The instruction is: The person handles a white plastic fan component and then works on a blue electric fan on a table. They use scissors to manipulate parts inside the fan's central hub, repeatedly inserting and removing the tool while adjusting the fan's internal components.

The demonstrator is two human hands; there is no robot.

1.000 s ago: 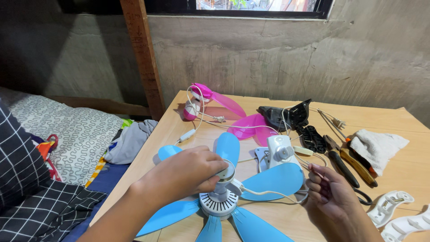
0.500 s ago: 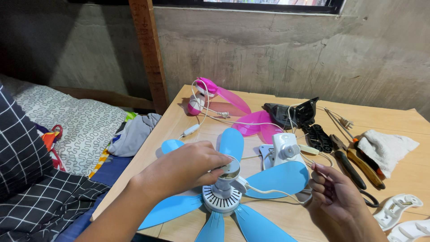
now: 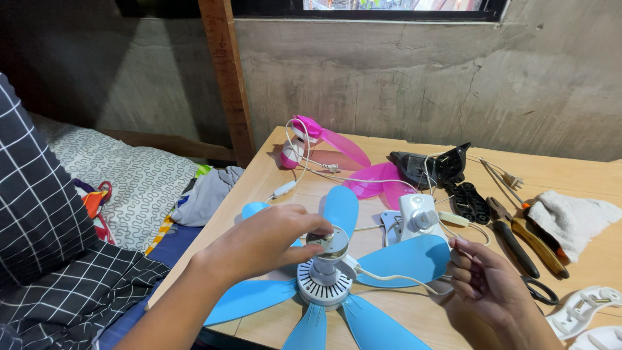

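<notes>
Gripping the metal cap (image 3: pixel 334 241) on top of the blue fan's white motor hub (image 3: pixel 322 279), our left hand (image 3: pixel 265 243) is curled with thumb and fingertips pinched around that cap. Against the view of a second ago, this hand has stayed on the hub, the fan has barely shifted on the wooden table (image 3: pixel 583 178), and our head has lifted a little, so more of the wall shows. Our right hand (image 3: pixel 483 282) has come up slightly from the table edge; its fingers are half closed, and the thin white cord (image 3: pixel 395 277) running out of the hub passes to it, though we cannot tell for sure whether it is pinched or only lying across the fingers. We judge from this that the work is held at the hub, with no part yet freed or added.

The blue fan (image 3: pixel 402 259) lies flat at the near edge of the table, blades spread, one blade under the white motor housing (image 3: pixel 418 217).

We see no true container. A pink fan (image 3: pixel 324 139) lies at the far side, with black plastic parts (image 3: pixel 434 165) beside it. Right of these lie pliers (image 3: pixel 515 236), a white rag (image 3: pixel 573 217) and white plastic brackets (image 3: pixel 583 308).
</notes>
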